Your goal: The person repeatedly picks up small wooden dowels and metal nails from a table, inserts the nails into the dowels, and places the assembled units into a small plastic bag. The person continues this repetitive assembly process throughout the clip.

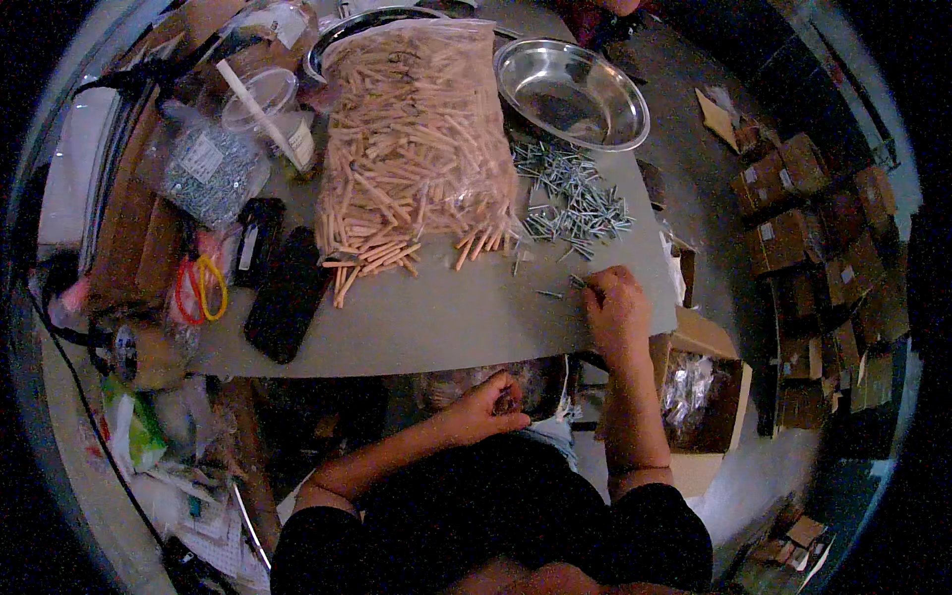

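Note:
On the table's right side, my right hand [617, 309] reaches in with its thumb and fingers pinched together at a small silver screw [577, 283]. Another loose screw [548, 293] lies just left of those fingertips. Beyond the hand spreads a pile of silver screws [575, 203]. My left hand [491, 407] is below the table's front edge, close to my body, with its fingers curled round something small that I cannot make out. A large clear bag of wooden dowels [416, 139] lies on the table, several dowels [372, 260] spilling from its near end.
Behind the screws sits a steel bowl [575, 99]. To the left are a bag of small metal parts [213, 174], a dark phone-like slab [288, 297] and yellow and red loops [208, 290]. An open carton [729, 397] stands right of the table; stacked boxes [823, 268] are farther right.

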Motion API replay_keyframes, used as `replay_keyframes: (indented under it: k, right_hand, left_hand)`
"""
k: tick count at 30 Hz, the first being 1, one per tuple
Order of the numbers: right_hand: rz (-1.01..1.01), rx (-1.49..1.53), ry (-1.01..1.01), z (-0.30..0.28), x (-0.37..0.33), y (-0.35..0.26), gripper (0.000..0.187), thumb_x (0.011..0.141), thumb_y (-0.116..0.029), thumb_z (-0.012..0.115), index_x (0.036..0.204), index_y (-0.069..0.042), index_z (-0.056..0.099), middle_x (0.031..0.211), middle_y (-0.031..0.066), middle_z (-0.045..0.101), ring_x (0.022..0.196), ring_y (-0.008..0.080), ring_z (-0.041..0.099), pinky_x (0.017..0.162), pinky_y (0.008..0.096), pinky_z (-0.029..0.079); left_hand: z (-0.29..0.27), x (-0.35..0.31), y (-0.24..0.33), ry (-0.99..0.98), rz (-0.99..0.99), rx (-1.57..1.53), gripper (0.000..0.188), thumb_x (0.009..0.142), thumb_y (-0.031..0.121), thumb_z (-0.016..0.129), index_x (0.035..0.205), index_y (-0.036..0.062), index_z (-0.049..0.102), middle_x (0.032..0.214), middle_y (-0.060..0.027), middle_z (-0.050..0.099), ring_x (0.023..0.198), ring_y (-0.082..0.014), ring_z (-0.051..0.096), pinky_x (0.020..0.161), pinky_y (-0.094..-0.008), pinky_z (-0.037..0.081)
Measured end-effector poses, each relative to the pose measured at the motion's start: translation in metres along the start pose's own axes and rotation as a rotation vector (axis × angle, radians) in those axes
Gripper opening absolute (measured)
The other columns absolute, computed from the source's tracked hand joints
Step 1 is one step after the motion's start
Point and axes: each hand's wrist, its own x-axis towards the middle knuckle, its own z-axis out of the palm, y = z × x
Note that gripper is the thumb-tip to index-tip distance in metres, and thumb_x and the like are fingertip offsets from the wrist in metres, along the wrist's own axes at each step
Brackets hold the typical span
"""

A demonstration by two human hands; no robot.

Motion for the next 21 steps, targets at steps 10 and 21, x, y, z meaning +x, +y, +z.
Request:
replay_keyframes:
  k: [10,21]
  right_hand:
    - [0.068,0.246,-0.086,-0.018,-0.008,-0.006,0.023,0.074,-0.006,0.063,0.097,-0.003,0.064,0.098,0.0177,0.057,0.091,0.0369,0.056,0.081,0.0419,0.048]
    - [-0.235,0.389,-0.365,-0.018,-0.038,-0.016,0.021,0.073,0.001,0.061,0.092,-0.006,0.066,0.098,0.0133,0.059,0.09,0.0333,0.059,0.077,0.0364,0.05]
  left_hand:
    - [0.002,0.021,-0.001,-0.089,0.037,-0.038,0.026,0.08,0.022,0.072,0.09,0.0055,0.055,0.086,-0.0011,0.055,0.085,-0.0126,0.051,0.078,-0.0282,0.043]
    - [0.015,0.045,0.01,-0.088,-0.229,-0.506,0.028,0.074,0.011,0.074,0.096,0.0063,0.057,0.086,-0.0005,0.056,0.084,-0.0122,0.054,0.075,-0.0271,0.046]
